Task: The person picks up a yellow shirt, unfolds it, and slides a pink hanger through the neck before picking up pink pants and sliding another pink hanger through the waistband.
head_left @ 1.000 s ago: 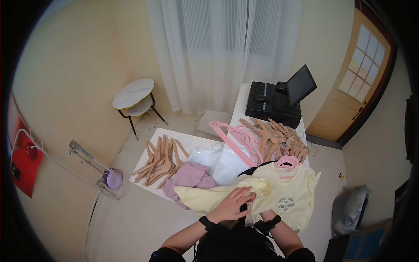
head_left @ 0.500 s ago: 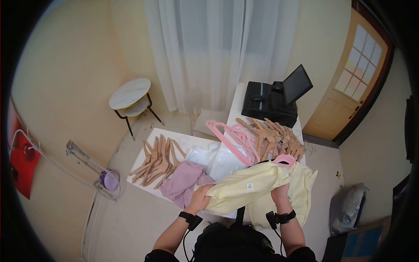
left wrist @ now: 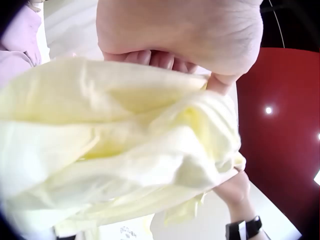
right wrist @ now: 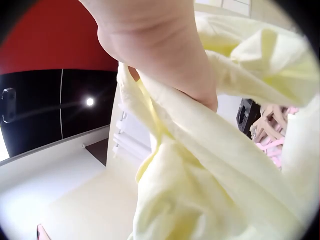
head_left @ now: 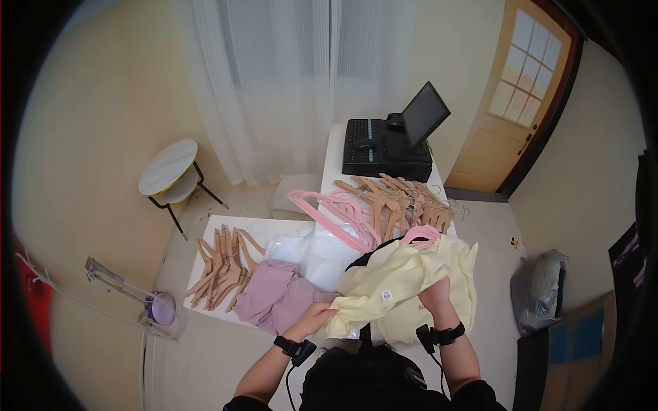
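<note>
A pale yellow garment (head_left: 370, 291) with a small white label is stretched between both hands. The left hand (head_left: 317, 316) grips its left end; in the left wrist view curled fingers (left wrist: 165, 60) and thumb hold the cloth. My right hand (head_left: 436, 294) grips the other end, its fingertips hidden by cloth (right wrist: 190, 150) in the right wrist view. Beneath and to the right lies another yellow shirt (head_left: 460, 274) with a pink hanger (head_left: 421, 234) at its neck. A mauve garment (head_left: 274, 291) lies left of the left hand.
Wooden hangers (head_left: 223, 264) lie at the left table end, more wooden hangers (head_left: 404, 202) farther right. Pink hangers (head_left: 336, 219) lie beside clear plastic bags (head_left: 325, 257). A black register with a screen (head_left: 425, 113) stands at the back. A grey bag (head_left: 539, 291) sits on the floor at right.
The hands have moved apart from their earlier bunched position, spreading the yellow garment between them; its label now shows. Over the last half second the cloth has become more crumpled. The head view has shifted.
</note>
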Action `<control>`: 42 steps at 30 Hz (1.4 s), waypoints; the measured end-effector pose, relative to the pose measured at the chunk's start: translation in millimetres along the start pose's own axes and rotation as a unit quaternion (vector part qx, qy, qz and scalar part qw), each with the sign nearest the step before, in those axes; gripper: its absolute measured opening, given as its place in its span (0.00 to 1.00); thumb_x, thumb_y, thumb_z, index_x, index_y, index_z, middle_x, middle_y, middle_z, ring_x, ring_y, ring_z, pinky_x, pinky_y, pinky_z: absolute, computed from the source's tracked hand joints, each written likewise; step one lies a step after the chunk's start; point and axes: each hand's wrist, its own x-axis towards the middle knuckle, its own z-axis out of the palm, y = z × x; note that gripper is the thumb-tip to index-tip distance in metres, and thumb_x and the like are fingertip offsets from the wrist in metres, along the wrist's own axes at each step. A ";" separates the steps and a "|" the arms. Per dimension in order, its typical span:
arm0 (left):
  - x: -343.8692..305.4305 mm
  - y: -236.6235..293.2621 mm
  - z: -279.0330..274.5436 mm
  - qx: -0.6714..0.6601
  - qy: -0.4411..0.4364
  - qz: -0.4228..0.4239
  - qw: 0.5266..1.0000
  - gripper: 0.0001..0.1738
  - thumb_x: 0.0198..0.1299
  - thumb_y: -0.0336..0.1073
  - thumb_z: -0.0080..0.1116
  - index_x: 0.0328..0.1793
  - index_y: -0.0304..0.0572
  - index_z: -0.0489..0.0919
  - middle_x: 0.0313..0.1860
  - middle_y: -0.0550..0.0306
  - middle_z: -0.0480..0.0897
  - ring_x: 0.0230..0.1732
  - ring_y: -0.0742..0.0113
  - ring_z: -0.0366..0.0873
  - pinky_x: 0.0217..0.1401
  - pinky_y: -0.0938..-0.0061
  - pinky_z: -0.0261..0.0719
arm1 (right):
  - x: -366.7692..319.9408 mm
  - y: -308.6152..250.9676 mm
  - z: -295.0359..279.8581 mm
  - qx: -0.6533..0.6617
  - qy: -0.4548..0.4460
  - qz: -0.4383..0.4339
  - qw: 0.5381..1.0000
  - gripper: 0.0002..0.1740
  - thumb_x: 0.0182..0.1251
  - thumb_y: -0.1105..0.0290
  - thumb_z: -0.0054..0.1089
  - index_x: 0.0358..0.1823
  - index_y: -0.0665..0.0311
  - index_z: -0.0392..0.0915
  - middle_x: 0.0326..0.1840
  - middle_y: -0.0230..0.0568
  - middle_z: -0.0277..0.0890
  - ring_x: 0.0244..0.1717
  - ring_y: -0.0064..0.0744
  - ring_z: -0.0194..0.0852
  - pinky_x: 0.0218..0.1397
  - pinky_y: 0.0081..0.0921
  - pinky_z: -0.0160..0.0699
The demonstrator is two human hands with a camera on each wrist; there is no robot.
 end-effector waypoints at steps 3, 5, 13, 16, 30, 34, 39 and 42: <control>-1.4 13.2 10.8 0.119 -0.032 0.010 0.992 0.14 0.61 0.32 0.44 0.49 0.34 0.74 0.39 0.59 0.79 0.40 0.72 0.75 0.44 0.78 0.72 | 5.1 -1.9 -12.0 0.006 0.024 0.013 1.000 0.25 0.69 0.56 0.32 0.62 0.62 0.59 0.62 0.36 0.63 0.62 0.35 0.61 0.65 0.32 0.56; 1.0 15.3 13.3 0.282 -0.001 0.171 0.944 0.15 0.63 0.32 0.41 0.52 0.32 0.72 0.45 0.52 0.78 0.46 0.63 0.75 0.51 0.75 0.70 | 9.5 -4.0 -2.9 -0.095 0.084 0.012 0.992 0.27 0.69 0.54 0.34 0.61 0.64 0.61 0.60 0.37 0.65 0.60 0.36 0.63 0.63 0.32 0.59; 6.7 58.4 68.7 0.209 -0.037 0.221 0.952 0.13 0.62 0.34 0.46 0.48 0.33 0.73 0.45 0.48 0.73 0.44 0.51 0.73 0.46 0.70 0.71 | 28.1 5.8 6.1 -0.641 0.028 0.400 0.654 0.40 0.58 0.35 0.37 0.40 0.71 0.75 0.32 0.43 0.77 0.31 0.36 0.76 0.35 0.27 0.73; 16.7 52.3 87.4 0.288 -0.097 0.238 0.923 0.12 0.62 0.36 0.46 0.41 0.33 0.73 0.46 0.49 0.70 0.40 0.52 0.72 0.42 0.69 0.71 | 6.1 20.5 10.1 -0.431 0.025 0.490 0.757 0.40 0.60 0.36 0.35 0.41 0.71 0.75 0.32 0.41 0.77 0.30 0.32 0.75 0.33 0.26 0.72; 58.0 89.4 87.7 0.379 -0.027 0.349 0.857 0.20 0.46 0.30 0.57 0.49 0.45 0.70 0.48 0.58 0.72 0.52 0.54 0.69 0.58 0.66 0.64 | -66.5 -25.5 83.4 -0.711 -0.251 0.208 0.623 0.24 0.66 0.58 0.42 0.26 0.76 0.71 0.25 0.59 0.71 0.30 0.56 0.71 0.37 0.40 0.68; 81.5 73.1 106.3 0.423 -0.208 0.401 0.785 0.15 0.38 0.27 0.54 0.37 0.46 0.73 0.38 0.59 0.75 0.47 0.57 0.72 0.50 0.68 0.68 | -75.5 -4.3 95.2 -0.709 -0.346 0.134 0.600 0.19 0.62 0.63 0.46 0.23 0.74 0.71 0.22 0.55 0.71 0.26 0.53 0.70 0.33 0.42 0.68; 80.3 82.5 92.7 0.456 -0.142 0.296 0.828 0.09 0.34 0.28 0.56 0.22 0.42 0.67 0.20 0.55 0.72 0.26 0.53 0.73 0.25 0.65 0.68 | -88.3 -41.0 105.1 -0.717 -0.315 0.130 0.608 0.18 0.62 0.63 0.46 0.23 0.72 0.70 0.20 0.54 0.70 0.26 0.53 0.71 0.30 0.42 0.68; 82.8 100.4 53.1 0.413 0.090 0.285 0.860 0.11 0.32 0.28 0.57 0.16 0.41 0.64 0.16 0.52 0.69 0.18 0.52 0.69 0.20 0.67 0.63 | -97.2 -70.1 89.2 -0.745 -0.149 0.063 0.647 0.10 0.59 0.67 0.49 0.34 0.68 0.73 0.23 0.53 0.73 0.28 0.53 0.72 0.31 0.40 0.70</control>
